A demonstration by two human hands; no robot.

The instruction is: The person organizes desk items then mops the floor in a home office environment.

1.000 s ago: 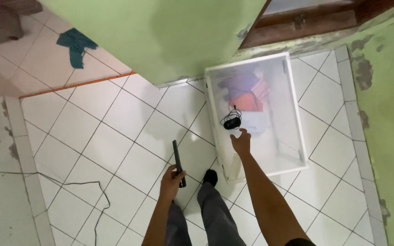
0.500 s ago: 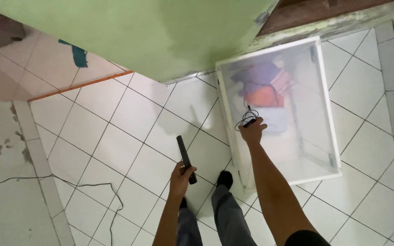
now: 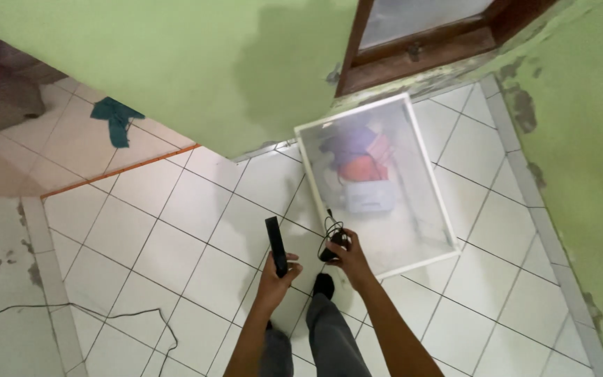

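Below me, I am seeing two legs in grey trousers (image 3: pixel 329 335) standing on the white tiled floor (image 3: pixel 176 230). Just above them, the left hand (image 3: pixel 277 274) is closing round the lower end of a slim black remote (image 3: pixel 274 245), which is pointing up and away from me. Beside it, the right hand (image 3: pixel 349 253) is gripping a small black mouse (image 3: pixel 331 251), its thin cable (image 3: pixel 331 225) looping above the fingers. Both hands are hovering close together over the tiles, at the near corner of a clear plastic box (image 3: pixel 427 167). Inside the box, folded clothes (image 3: pixel 357 150) in purple, orange and white are lying toward the far end. Beyond it, a green wall (image 3: pixel 197 70) and a brown window frame (image 3: pixel 420 49) are rising, and a teal cloth (image 3: pixel 114 117) is lying on the far floor.
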